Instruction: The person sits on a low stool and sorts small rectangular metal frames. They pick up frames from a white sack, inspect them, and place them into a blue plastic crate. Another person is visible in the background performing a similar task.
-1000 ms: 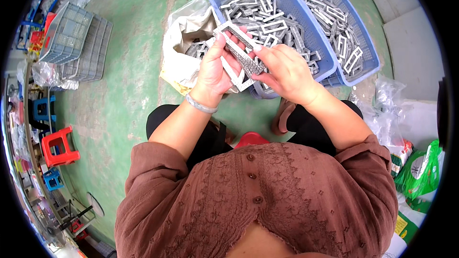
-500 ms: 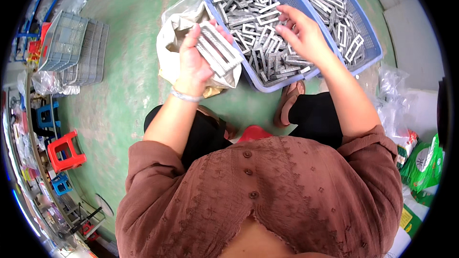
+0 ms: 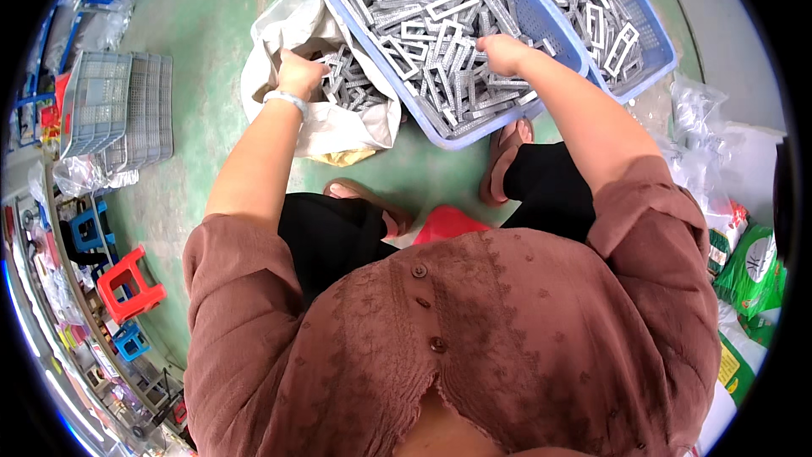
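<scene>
Inside the mouth of a white sack (image 3: 364, 129), my left hand (image 3: 299, 74) is turned down, its fingers partly hidden. Grey rectangular metal frames (image 3: 348, 85) lie in the sack beside my left thumb. The stack it carried no longer shows in it. To the right, my right hand (image 3: 505, 54) reaches low over a blue plastic crate (image 3: 474, 137) heaped with the same hollow frames (image 3: 451, 4). Its fingers are curled in against the frames, and what they grip is hidden beneath the hand.
A second blue crate (image 3: 664, 59) of frames adjoins the first on the right. Grey mesh baskets (image 3: 144, 110) and a red stool (image 3: 130, 284) stand at the left. Clear plastic bags (image 3: 698, 110) and green packages (image 3: 748, 262) lie at the right.
My left hand has moved left and up into the sack and turned over; the stack of frames is out of sight. My right hand has shifted slightly and its fingers have curled in.
</scene>
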